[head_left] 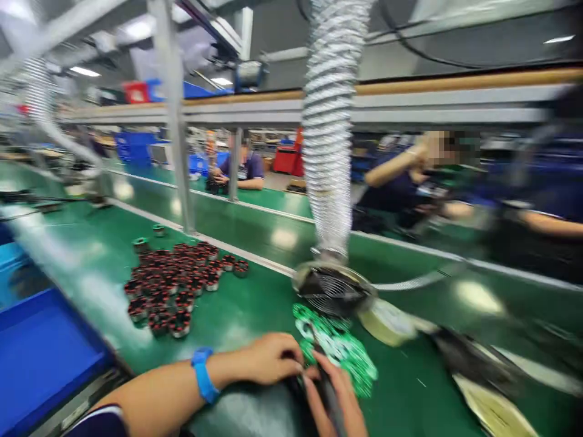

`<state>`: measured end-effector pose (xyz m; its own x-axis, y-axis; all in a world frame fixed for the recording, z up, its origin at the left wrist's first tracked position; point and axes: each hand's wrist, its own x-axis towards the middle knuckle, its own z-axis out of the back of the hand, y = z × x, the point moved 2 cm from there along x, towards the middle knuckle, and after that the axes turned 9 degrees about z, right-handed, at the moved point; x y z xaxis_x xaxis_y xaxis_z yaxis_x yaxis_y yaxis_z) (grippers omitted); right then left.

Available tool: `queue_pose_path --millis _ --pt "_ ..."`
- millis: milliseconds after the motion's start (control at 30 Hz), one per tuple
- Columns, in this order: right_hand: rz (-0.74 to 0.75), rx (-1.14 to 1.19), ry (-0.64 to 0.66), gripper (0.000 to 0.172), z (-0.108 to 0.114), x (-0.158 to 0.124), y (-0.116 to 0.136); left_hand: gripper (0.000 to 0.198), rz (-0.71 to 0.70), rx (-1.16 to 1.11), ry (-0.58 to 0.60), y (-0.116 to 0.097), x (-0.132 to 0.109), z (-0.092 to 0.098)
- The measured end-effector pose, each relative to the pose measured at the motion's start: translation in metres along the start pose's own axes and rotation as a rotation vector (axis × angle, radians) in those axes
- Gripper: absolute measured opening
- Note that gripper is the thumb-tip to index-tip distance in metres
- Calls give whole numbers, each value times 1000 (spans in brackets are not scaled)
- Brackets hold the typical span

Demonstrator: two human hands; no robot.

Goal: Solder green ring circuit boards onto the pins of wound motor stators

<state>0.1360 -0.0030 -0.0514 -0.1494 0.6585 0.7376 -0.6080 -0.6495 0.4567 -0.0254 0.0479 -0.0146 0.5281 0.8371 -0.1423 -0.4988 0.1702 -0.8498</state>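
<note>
My left hand (274, 358), with a blue wristband (206, 375) on its wrist, is closed in a pinch near the table's front. What its fingertips hold is small, dark and mostly hidden. Close beside it, my right hand (339, 394) grips a dark slim pen-like tool (324, 379), its tip pointing away from me; blur hides its exact kind. The fingertips of both hands nearly meet. Just beyond them lies a loose pile of green and white ring-shaped pieces (353, 352). Farther left, many small round black-and-red parts (170, 279) like wound motor cores are clustered on the green table (228, 315).
A ribbed silver duct (330, 133) comes down to a round grilled fan hood (334, 288) behind the rings. Right of it are a pale tape roll (387, 321) and a yellowish pad (494, 406). A blue bin (50, 352) stands lower left. Several people sit across the bench.
</note>
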Motion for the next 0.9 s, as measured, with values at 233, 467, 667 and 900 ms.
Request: queue_pose_path --millis 233,467,667,900 --pt "-7 -116 -59 38 0 15 23 37 171 -246 106 1 2 1" --pt "-100 -107 -53 35 14 13 23 35 318 -335 134 -7 -1 5" --pt "-288 36 -112 32 33 0 8 13 413 -471 143 -3 6 3" --pt "-288 215 -290 23 43 -4 14 15 467 -499 120 -4 9 -2"
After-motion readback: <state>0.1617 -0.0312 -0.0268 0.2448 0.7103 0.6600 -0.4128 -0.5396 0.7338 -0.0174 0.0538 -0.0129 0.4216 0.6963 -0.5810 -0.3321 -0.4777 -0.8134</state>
